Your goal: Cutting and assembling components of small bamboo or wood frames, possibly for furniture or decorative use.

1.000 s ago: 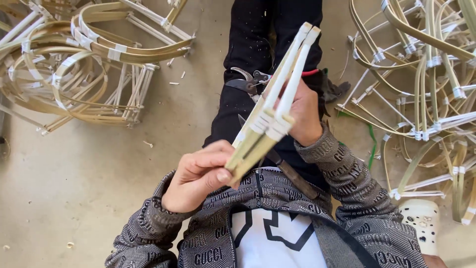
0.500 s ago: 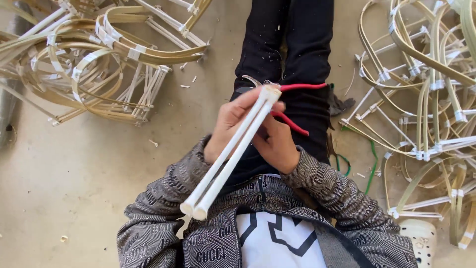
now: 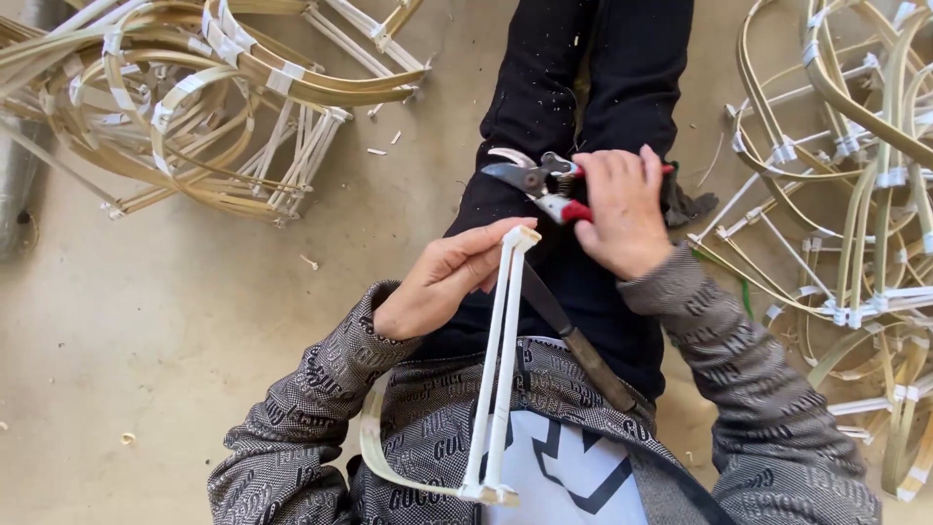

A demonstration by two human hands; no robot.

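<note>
My left hand [image 3: 449, 277] grips the top end of a pale bamboo frame piece [image 3: 499, 369], two thin white-taped sticks that run down to my chest and join a curved strip. My right hand [image 3: 622, 209] holds red-handled pruning shears [image 3: 539, 183] just above that end, blades open and pointing left. Both hands hover over my lap, above black trousers [image 3: 583, 87].
A heap of curved bamboo frames with white tape joints [image 3: 214, 107] lies on the concrete floor at upper left. A second heap [image 3: 846, 194] fills the right side. Small offcuts [image 3: 379, 146] are scattered between. A dark strap [image 3: 573, 340] crosses my lap.
The frame piece has swung down so its far end now rests near my chest. My right hand let go of it and now holds the shears with their blades apart.
</note>
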